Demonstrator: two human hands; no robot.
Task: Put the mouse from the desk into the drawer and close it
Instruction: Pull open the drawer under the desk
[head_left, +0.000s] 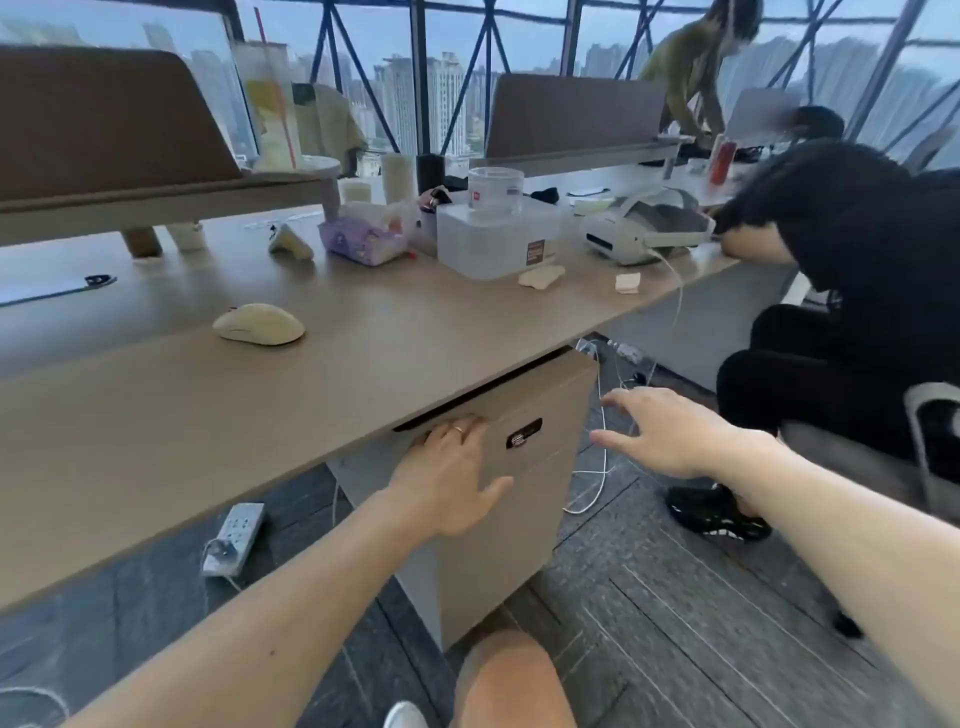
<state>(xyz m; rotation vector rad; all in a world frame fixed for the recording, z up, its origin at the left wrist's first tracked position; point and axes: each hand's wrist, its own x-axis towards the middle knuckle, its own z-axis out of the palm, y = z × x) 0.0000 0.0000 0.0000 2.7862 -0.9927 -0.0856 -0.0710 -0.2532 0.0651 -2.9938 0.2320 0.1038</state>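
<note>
A cream-coloured mouse (258, 324) lies on the wooden desk (363, 343), left of centre, well away from both hands. Under the desk's front edge stands a beige drawer cabinet (524, 499) with a black label; its top drawer front (561, 410) sits flush with the cabinet. My left hand (451, 475) lies flat against that drawer front, fingertips hooked at its top edge just below the desk. My right hand (670, 431) hovers to the right of the cabinet, fingers spread, holding nothing.
A clear plastic box (493, 239), a tissue pack (363, 239), cups and a white headset (644, 223) crowd the back of the desk. A seated person in black (841, 270) is close on the right. White cables (602, 447) hang beside the cabinet; a power strip (234, 538) lies on the floor.
</note>
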